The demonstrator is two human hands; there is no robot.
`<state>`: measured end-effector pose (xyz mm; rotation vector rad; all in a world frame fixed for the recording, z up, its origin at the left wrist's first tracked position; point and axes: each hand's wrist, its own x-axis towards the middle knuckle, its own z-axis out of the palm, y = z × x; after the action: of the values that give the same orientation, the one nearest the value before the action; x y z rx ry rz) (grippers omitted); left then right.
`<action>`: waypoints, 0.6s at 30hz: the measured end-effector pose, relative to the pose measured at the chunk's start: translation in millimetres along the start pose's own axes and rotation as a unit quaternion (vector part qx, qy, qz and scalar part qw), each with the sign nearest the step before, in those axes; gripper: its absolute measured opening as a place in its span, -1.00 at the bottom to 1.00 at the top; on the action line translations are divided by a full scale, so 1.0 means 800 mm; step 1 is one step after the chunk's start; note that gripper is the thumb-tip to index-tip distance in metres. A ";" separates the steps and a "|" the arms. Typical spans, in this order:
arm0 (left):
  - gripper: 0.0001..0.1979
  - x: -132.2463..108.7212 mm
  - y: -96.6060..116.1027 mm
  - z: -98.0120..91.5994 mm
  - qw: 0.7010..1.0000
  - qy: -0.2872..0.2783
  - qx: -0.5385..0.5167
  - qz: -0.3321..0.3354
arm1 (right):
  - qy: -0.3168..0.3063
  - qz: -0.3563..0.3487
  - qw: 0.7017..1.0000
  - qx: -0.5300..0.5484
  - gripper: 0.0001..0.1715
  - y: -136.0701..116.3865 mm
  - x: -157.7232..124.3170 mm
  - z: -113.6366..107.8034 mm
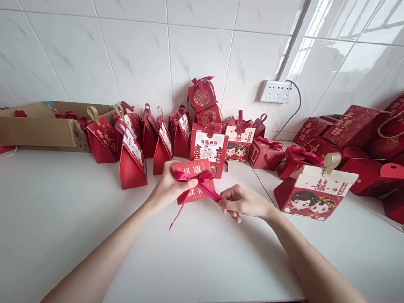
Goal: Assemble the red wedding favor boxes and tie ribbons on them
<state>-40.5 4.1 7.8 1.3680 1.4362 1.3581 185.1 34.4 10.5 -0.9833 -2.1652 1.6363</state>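
A small red gift box with pale lettering is held just above the white table, tilted toward me. Around it runs a dark pink ribbon tied in a bow, and one tail hangs down at the left. My left hand grips the box's left side, thumb across its front by the bow. My right hand is closed, pinching a ribbon end and drawing it out to the right. Directly behind stands a red and white box printed with a couple.
Several red triangular boxes stand behind on the left, beside an open cardboard carton. A box with two cartoon faces stands at right, before piled red boxes. A power strip is on the tiled wall.
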 end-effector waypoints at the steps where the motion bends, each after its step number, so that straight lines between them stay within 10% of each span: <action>1: -0.37 0.000 0.000 0.000 1.000 -0.001 0.001 0.002 | -0.002 -0.003 1.000 -0.004 -0.79 0.001 -0.001 -0.002; 9: -0.35 0.001 0.001 -0.001 1.000 -0.008 -0.013 -0.004 | 0.003 0.009 1.000 -0.029 -0.64 0.001 -0.009 -0.020; 14: -0.33 -0.006 0.007 0.004 0.999 -0.048 0.008 0.003 | 0.189 -0.093 0.977 0.031 -0.39 -0.011 -0.007 -0.002; 18: -0.22 -0.014 0.009 0.013 0.996 -0.094 0.009 -0.004 | 0.223 -0.073 0.972 -0.002 -0.41 -0.023 -0.003 0.025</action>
<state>-27.0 -5.2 11.2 1.4593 1.3301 1.1797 169.1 15.5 21.3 -1.0453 -1.8855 1.2030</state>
